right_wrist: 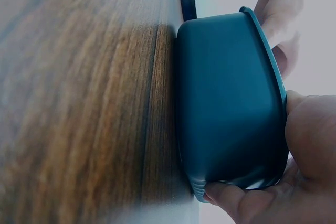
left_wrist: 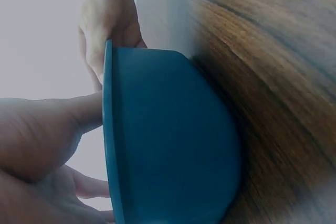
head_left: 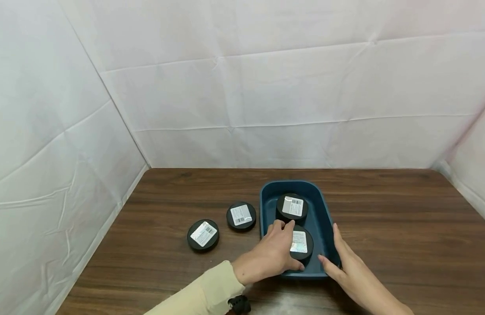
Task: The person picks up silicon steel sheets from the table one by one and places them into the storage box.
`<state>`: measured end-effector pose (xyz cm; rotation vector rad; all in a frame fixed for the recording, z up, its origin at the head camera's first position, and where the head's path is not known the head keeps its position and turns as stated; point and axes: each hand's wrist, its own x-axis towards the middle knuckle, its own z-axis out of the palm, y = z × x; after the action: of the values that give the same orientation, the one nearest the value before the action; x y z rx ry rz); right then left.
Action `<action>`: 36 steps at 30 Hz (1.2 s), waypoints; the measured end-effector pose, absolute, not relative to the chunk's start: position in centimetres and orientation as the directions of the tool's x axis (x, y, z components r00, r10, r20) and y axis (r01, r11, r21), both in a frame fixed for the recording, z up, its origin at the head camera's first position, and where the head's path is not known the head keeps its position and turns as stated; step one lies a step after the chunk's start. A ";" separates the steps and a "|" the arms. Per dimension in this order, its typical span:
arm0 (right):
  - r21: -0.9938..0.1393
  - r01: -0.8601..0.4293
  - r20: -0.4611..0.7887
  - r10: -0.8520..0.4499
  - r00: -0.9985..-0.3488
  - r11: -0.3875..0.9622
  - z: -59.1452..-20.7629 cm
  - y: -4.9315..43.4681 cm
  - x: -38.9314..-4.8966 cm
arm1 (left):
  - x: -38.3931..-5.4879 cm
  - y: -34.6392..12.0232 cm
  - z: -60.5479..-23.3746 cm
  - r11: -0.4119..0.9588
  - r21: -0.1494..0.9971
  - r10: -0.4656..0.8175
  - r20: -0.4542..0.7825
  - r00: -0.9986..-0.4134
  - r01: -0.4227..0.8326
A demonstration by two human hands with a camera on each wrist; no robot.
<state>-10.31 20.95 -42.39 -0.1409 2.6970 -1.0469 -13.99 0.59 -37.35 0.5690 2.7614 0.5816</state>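
From here I cannot read the white barcode labels; I see the left hand curled round the nearer flat, round black container, inside the dark-blue rounded-rectangular tray; the right hand pinches the tray's right rim.

Brown wood-grain table, blue tray, two labelled black discs left of it

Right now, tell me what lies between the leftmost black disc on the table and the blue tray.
Another black disc lies between the leftmost disc and the blue tray, set slightly farther back, in the head view.
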 end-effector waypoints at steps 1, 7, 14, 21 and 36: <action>-0.675 -0.004 -0.189 -0.178 -0.966 0.738 -42.4 20.9 -10.3 | -13.9 0.5 -37.4 0.839 0.434 0.431 -0.159 -0.888 0.329; -0.677 -0.015 -0.168 -0.175 -0.970 0.735 -42.5 20.9 -10.2 | -13.4 0.0 -37.5 0.814 0.456 0.454 -0.115 -0.884 0.359; -0.673 -0.020 -0.164 -0.176 -0.971 0.739 -42.5 20.9 -10.1 | -13.0 -0.7 -37.4 0.786 0.505 0.461 -0.097 -0.882 0.356; -0.662 -0.040 -0.140 -0.176 -0.974 0.749 -42.7 21.0 -10.1 | -12.4 -1.5 -37.7 0.731 0.581 0.454 -0.024 -0.891 0.357; -0.647 -0.061 -0.111 -0.173 -0.979 0.760 -42.8 21.0 -10.1 | -11.2 -2.5 -37.9 0.615 0.657 0.472 0.136 -0.871 0.436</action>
<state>-10.14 21.00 -42.81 -0.1874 2.7912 -1.0167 -11.25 -2.51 -37.95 0.7816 2.7767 1.1094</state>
